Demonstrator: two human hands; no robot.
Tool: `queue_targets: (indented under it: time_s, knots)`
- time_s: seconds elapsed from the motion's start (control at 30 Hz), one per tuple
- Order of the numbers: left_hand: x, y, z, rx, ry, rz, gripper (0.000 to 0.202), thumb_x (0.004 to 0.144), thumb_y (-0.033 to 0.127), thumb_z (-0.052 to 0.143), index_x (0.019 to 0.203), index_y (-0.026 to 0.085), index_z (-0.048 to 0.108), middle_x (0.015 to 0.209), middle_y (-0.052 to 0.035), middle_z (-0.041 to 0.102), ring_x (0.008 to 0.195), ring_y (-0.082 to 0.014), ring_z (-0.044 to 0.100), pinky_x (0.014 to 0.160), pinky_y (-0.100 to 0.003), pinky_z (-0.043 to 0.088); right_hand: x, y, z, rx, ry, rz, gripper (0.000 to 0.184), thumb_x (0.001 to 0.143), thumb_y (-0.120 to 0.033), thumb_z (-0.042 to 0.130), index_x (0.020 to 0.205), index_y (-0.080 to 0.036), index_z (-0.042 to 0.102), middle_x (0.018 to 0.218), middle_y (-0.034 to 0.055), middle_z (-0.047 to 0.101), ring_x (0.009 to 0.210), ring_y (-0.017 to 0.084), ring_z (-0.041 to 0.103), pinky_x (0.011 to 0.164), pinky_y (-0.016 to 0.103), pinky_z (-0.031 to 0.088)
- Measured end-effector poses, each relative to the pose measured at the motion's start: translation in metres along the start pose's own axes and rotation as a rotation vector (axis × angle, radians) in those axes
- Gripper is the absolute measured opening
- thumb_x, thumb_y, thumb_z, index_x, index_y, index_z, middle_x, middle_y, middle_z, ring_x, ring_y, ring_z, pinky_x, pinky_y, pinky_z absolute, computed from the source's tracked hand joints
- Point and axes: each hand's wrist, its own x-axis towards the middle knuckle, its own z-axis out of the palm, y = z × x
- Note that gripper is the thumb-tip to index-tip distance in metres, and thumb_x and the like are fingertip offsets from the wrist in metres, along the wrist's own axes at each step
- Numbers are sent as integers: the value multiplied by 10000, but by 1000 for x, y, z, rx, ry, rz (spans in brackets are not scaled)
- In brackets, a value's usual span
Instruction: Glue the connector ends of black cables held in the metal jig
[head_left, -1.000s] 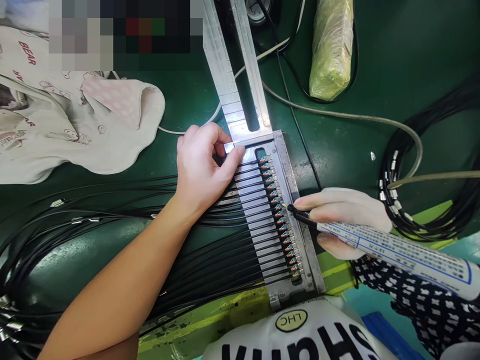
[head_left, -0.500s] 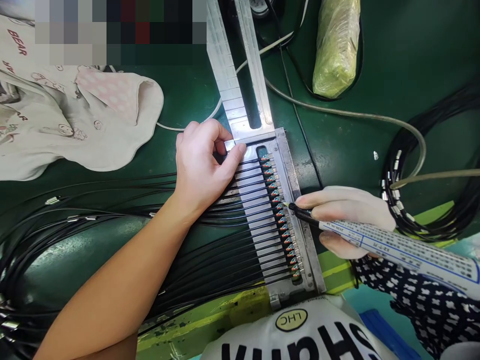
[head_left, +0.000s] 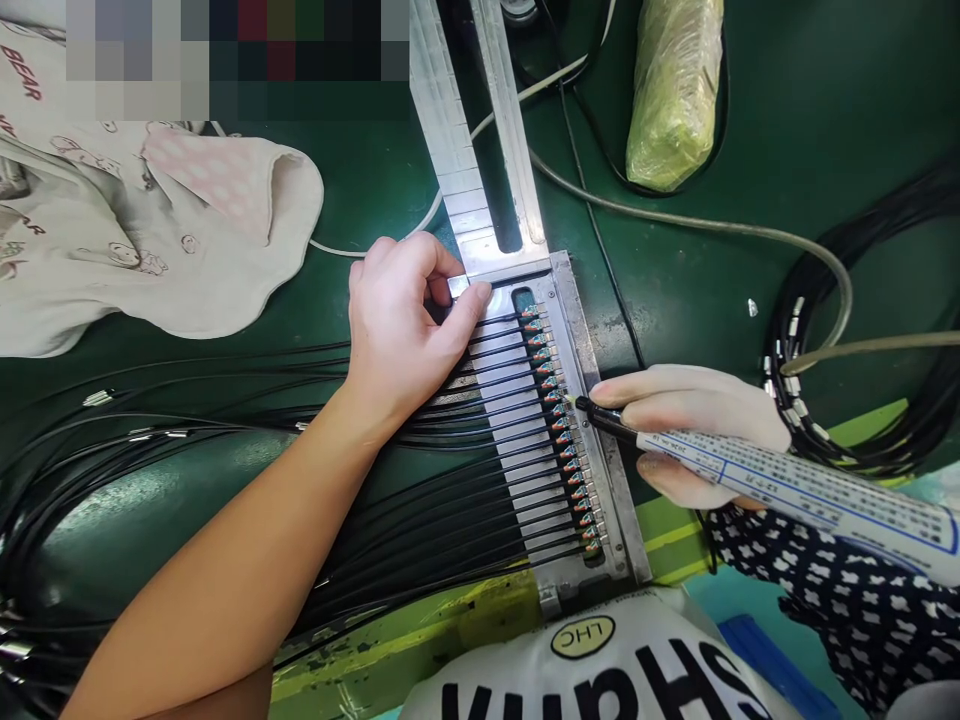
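Note:
My bare left hand (head_left: 412, 325) pinches the upper left corner of a flat metal fixture (head_left: 517, 420), thumb on top and fingers curled at its edge. Across the fixture lie several black cables (head_left: 450, 490) side by side, their stripped ends with coloured wires and small metal connectors lined up in a slot. My right hand (head_left: 697, 420), in a white glove, is closed around a white marker pen (head_left: 795, 485) with blue print and a black neck. The pen's pale tip is at the connector row, near its middle; whether it touches cannot be made out.
A hinged metal frame (head_left: 465, 150) extends away from the fixture's top. Cloth (head_left: 225, 230) lies at left, a yellow-green wrapped bundle (head_left: 671, 110) at the back, and a coil of black cable (head_left: 795, 330) at right. A loose grey cord (head_left: 675, 218) crosses the green table.
The view has shifted very slightly. The pen tip is at almost the same spot on the connector row, and both hands keep their grips.

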Motion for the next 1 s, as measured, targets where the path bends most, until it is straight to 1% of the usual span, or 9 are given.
queue_targets:
  time_s: [0.1, 0.17, 0.27, 0.33, 0.47, 0.63, 0.77, 0.9, 1.0]
  knots:
    - [0, 0, 1, -6, 18, 11, 211, 834, 340, 709, 823, 237, 526, 731, 16, 538, 810, -202, 576, 828, -413, 468, -1, 2, 0, 4, -3, 10, 418, 844, -241, 736, 1251, -240, 642, 1095, 108, 771, 969, 274, 769, 765, 390, 700]
    - [0, -1, 1, -6, 21, 19, 210, 830, 336, 709, 822, 235, 525, 726, 19, 538, 803, -198, 572, 821, -406, 468, -1, 2, 0, -4, -11, 22, 371, 847, -240, 733, 1208, -214, 653, 1100, 125, 767, 991, 259, 764, 809, 371, 691]
    - [0, -2, 2, -1, 23, 16, 212, 826, 340, 709, 824, 233, 526, 730, 18, 542, 812, -201, 577, 830, -407, 471, -1, -1, -2, -27, 2, -8, 305, 850, -235, 728, 1139, -164, 663, 1088, 142, 766, 1032, 234, 754, 864, 329, 668]
    - [0, -2, 3, 1, 24, 13, 214, 824, 343, 710, 825, 233, 526, 732, 17, 546, 817, -206, 580, 832, -412, 472, -1, -7, -5, -58, -3, -36, 268, 857, -235, 716, 1108, -154, 667, 1090, 148, 764, 1030, 229, 754, 855, 314, 665]
    - [0, -2, 3, 4, 22, 15, 217, 829, 353, 707, 821, 234, 526, 731, 15, 547, 814, -206, 580, 829, -415, 478, -3, -21, -9, -104, -1, -19, 204, 867, -207, 675, 1068, -172, 672, 1086, 139, 767, 959, 218, 765, 778, 304, 672]
    - [0, -3, 3, 21, 31, 25, 240, 840, 389, 705, 827, 229, 528, 729, 17, 545, 803, -190, 565, 811, -417, 483, -6, -21, -4, -103, -56, 4, 197, 824, -197, 702, 1013, -147, 678, 1027, 154, 773, 911, 233, 770, 724, 322, 670]
    - [0, -5, 2, 21, 17, 38, 237, 858, 422, 674, 833, 230, 537, 740, 17, 550, 800, -181, 559, 796, -426, 483, -6, -14, -1, -80, -63, -1, 262, 811, -204, 720, 1069, -182, 674, 1013, 140, 781, 897, 250, 774, 675, 356, 678]
    - [0, -3, 1, 7, 3, -4, 238, 866, 445, 661, 842, 243, 537, 759, 6, 560, 855, -207, 588, 861, -451, 490, -7, -13, -1, -74, -55, 19, 309, 822, -220, 721, 1124, -239, 663, 1056, 105, 780, 917, 247, 773, 683, 366, 683]
    - [-1, -1, 1, -17, -1, -24, 229, 857, 425, 677, 841, 246, 534, 767, -1, 564, 890, -230, 605, 890, -466, 481, -8, -14, -1, -77, -48, 12, 285, 822, -229, 721, 1101, -215, 665, 1047, 101, 781, 905, 229, 773, 692, 340, 673]
